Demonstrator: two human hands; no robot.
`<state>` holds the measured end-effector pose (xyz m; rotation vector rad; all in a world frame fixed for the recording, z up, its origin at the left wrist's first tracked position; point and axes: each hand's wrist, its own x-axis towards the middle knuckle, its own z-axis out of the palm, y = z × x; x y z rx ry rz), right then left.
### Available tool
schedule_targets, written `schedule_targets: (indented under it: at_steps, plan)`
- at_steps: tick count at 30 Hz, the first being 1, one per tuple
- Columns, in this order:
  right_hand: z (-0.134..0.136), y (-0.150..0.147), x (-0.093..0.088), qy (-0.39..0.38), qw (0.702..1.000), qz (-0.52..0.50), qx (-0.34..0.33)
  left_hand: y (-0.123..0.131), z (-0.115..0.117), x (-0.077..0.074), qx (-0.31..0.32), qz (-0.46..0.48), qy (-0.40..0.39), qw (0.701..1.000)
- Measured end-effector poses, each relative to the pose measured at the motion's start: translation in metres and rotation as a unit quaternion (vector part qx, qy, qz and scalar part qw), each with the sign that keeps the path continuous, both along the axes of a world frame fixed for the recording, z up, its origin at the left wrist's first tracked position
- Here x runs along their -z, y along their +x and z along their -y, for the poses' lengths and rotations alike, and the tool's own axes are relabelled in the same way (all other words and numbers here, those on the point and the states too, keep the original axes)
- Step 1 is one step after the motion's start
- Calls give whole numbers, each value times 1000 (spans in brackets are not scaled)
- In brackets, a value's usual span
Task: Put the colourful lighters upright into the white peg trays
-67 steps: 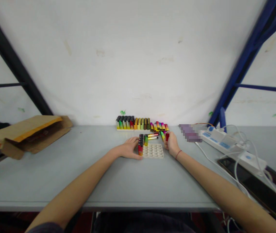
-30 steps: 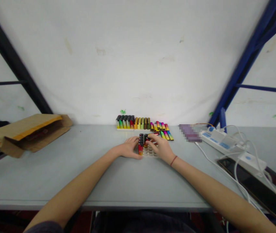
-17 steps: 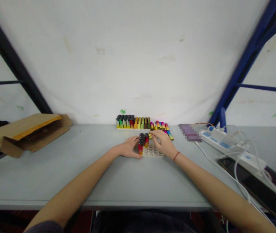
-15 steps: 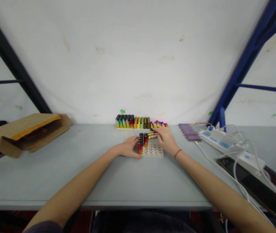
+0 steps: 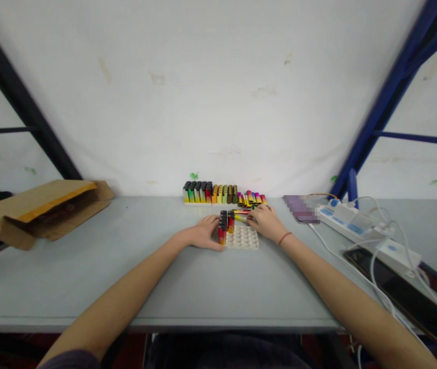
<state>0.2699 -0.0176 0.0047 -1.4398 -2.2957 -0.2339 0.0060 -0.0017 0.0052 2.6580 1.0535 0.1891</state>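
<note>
A white tray with round holes (image 5: pixel 243 238) rests on the table before me. Several red lighters with black tops (image 5: pixel 222 233) stand upright in its left rows. My left hand (image 5: pixel 205 233) wraps round the tray's left side, thumb at the near corner and fingers behind, steadying it. Just beyond the tray's back right corner, the fingers of my right hand (image 5: pixel 265 221) are pinched at the end of a yellow lighter (image 5: pixel 241 219) lying on its side. A red and yellow lighter (image 5: pixel 242 211) lies right behind it. My right fingertips are partly hidden.
Along the wall stand rows of black-topped lighters (image 5: pixel 198 192) and rows of yellow, green and brown ones (image 5: pixel 225 194). Colourful lighters (image 5: pixel 252 199) lie loose beside them. Right are a power strip (image 5: pixel 352 228), cables and a phone (image 5: pixel 398 292); left, a paper envelope (image 5: pixel 45 207).
My right hand has drawn slightly right and nearer, away from the loose pile, and its fingers have come together by the yellow lighter. My left hand and the tray have stayed put.
</note>
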Motion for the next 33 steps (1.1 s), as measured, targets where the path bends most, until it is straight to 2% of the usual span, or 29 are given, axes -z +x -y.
schedule_targets:
  at_steps: [7, 9, 11, 15, 18, 20, 22, 29, 33]
  plan:
    - [-8, 6, 1, -34, 997, -72, -11, -1, -2, 2, 7, 6, 1, 1000]
    - [-9, 7, -1, -44, 987, -152, -26, -1, -2, 3, 8, 6, 1, 1000]
    - [-9, 8, -4, -63, 962, -263, -39, -1, -3, 3, 7, 4, 0, 1000]
    - [-8, 9, -9, -100, 867, -485, -56, -1, -3, 3, 9, -1, 3, 1000]
    - [-5, 10, -12, -166, 768, -615, -67, -1, -2, 1, 9, 0, 0, 1000]
    - [-2, 12, -14, -232, 703, -667, -85, -1, -2, 1, 8, -2, -4, 1000]
    - [0, 14, -16, -285, 670, -678, -102, -1, -2, 1, 8, 1, -5, 1000]
    - [1, 18, -18, -343, 695, -624, -104, -1, -1, 2, 12, 20, 1, 1000]
    - [8, 13, -20, -350, 674, -642, -105, -1, -1, 1, 9, 12, 2, 1000]
